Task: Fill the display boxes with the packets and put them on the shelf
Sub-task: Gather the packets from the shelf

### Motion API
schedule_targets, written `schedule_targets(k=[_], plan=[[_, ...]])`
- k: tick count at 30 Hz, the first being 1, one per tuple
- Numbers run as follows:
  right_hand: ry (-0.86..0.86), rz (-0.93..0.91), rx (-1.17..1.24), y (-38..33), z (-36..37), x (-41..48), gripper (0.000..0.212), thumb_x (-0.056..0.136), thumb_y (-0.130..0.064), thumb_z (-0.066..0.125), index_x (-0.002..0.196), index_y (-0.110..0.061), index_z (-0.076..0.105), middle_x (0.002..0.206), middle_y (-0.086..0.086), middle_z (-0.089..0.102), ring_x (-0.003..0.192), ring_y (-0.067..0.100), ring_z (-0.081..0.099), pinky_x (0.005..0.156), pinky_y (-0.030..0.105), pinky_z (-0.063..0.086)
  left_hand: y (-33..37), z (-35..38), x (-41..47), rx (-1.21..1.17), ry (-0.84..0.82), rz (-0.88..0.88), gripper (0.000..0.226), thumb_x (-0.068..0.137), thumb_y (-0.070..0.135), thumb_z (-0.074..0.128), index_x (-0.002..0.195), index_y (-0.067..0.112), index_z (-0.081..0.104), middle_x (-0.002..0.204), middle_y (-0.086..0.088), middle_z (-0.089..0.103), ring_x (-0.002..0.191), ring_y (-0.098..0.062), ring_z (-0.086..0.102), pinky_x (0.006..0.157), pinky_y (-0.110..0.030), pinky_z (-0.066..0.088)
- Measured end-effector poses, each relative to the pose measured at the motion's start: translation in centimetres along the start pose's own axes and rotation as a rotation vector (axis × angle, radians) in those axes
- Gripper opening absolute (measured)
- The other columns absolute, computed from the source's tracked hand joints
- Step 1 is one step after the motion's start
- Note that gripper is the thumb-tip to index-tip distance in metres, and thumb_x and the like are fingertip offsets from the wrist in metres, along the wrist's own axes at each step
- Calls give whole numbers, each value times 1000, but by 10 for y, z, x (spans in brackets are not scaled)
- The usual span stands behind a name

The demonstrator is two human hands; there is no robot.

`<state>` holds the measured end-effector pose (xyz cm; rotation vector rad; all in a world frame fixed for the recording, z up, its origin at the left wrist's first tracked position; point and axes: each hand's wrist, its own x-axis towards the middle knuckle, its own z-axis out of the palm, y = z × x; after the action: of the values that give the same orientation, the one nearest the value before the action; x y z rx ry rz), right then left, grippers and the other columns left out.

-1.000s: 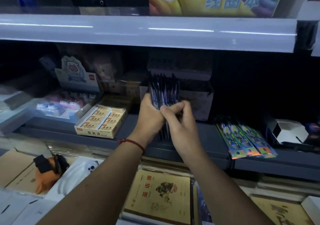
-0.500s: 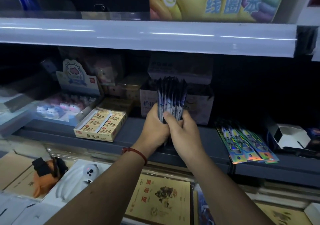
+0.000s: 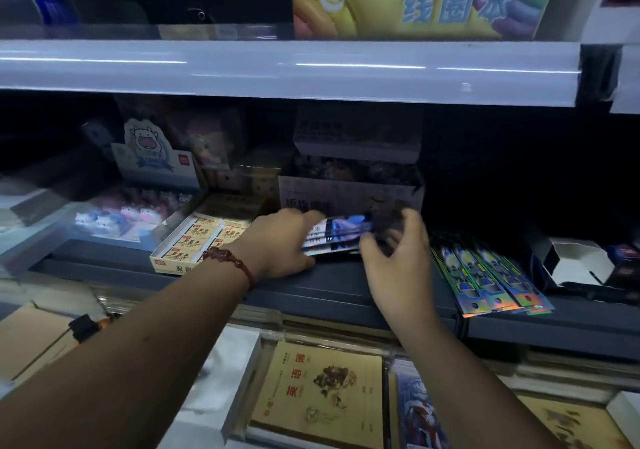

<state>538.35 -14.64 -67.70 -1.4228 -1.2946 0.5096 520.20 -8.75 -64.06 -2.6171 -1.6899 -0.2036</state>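
Note:
A stack of dark blue shiny packets (image 3: 341, 234) lies flat on the grey shelf (image 3: 332, 286), in front of a pale display box (image 3: 349, 195) that holds dark packets. My left hand (image 3: 280, 240) grips the stack's left end. My right hand (image 3: 398, 254) hovers at the stack's right end with fingers spread and blurred; whether it touches the stack is unclear. More holographic packets (image 3: 491, 279) lie fanned on the shelf to the right. An empty white display box (image 3: 581, 261) stands at the far right.
An open box of erasers (image 3: 197, 240) sits left of my left hand, with a cow-themed display (image 3: 145, 171) behind it. The upper shelf edge (image 3: 277, 71) overhangs. Notebooks (image 3: 318, 393) lie on the lower level.
The stack was held upright in both hands in front of the display box. It is now laid flat on the shelf, and my right hand has come off it.

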Motion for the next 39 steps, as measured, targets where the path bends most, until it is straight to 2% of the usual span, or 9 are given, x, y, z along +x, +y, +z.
schedule_targets(k=[2,5,9,15,19,22,27,33,39], plan=[[-112,-169,-337,5,-1,0,78,85,-29,75,148,-24,30,139,1,37,130,23,43,106,39,44,-7,4,0,150,-46,18,66,84,42,70,141,31,39,124,-4,58,113,-27,58,88,-38,50],[-335,-406,-623,4,0,4,86,87,-46,72,156,-40,20,152,-3,28,142,23,27,119,41,29,-11,6,4,190,-30,51,65,83,43,68,141,30,40,125,-5,59,114,-27,58,88,-37,48],[-455,-496,-711,12,10,14,67,96,-54,60,155,-39,32,147,-9,40,129,20,41,110,34,31,-11,5,15,-45,-226,112,55,74,40,76,124,33,53,111,7,63,102,-17,61,87,-36,53],[-432,-450,-720,34,19,22,54,102,-46,52,154,-39,35,131,-11,52,118,17,45,99,32,34,-26,12,16,-67,-70,176,69,72,70,71,130,38,52,116,11,66,103,-14,61,90,-36,51],[-410,-424,-744,38,22,30,57,103,-41,53,155,-42,30,137,-7,49,123,20,41,103,34,30,-34,30,-5,66,56,168,96,69,98,29,140,34,43,126,6,58,114,-18,53,98,-37,38],[-367,-401,-770,39,23,29,60,100,-47,52,155,-45,28,140,-3,47,124,22,39,108,37,29,-32,51,-18,17,244,142,79,90,83,17,141,30,45,123,8,56,111,-17,50,99,-36,36],[-323,-428,-791,35,19,19,86,82,-89,37,155,-44,29,139,-7,43,123,22,36,110,40,31,-32,56,-13,83,335,113,56,101,65,20,139,33,46,116,7,57,105,-19,49,96,-41,37],[-225,-466,-831,34,23,17,64,96,-72,40,151,-40,39,136,1,48,123,25,38,110,42,33,-25,62,-16,59,460,162,48,102,57,35,139,32,53,122,2,56,112,-22,51,99,-41,38],[-269,-414,-750,37,19,19,64,92,-64,52,152,-45,37,125,-2,45,119,22,36,108,37,31,-29,65,-20,-41,481,145,52,94,66,50,136,36,57,127,3,55,118,-21,52,103,-41,38]])
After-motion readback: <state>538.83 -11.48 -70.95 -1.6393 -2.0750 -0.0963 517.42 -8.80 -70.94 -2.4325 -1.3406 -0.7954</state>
